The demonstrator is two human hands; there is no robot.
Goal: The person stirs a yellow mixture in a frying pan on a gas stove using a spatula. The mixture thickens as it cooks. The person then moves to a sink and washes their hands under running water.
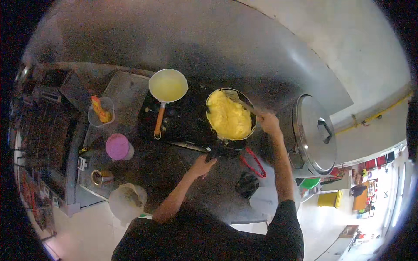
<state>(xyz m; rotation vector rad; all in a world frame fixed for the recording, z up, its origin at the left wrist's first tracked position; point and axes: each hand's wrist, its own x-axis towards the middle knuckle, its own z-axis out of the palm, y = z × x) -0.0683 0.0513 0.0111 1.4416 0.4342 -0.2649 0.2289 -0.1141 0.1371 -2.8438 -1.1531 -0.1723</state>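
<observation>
My left hand (201, 166) is closed around the dark handle (212, 152) of a frying pan. A thick, soft yellow mass that looks like egg (228, 114) fills most of this pan (254, 129). In my right hand (270, 122) is a spatula (240, 99), its blade against the far side of the yellow food. The spatula's grip is partly hidden by my fingers. Left of the pan stands a white saucepan (168, 85) with yellowish contents and a wooden handle (159, 121) pointing towards me.
A large lidded pot (316, 135) stands to the right. Red-handled tongs (253, 163) lie near my right forearm. On the left are a clear tub (101, 112), a purple-lidded container (118, 146), a metal tin (102, 177) and a whitish bucket (127, 200).
</observation>
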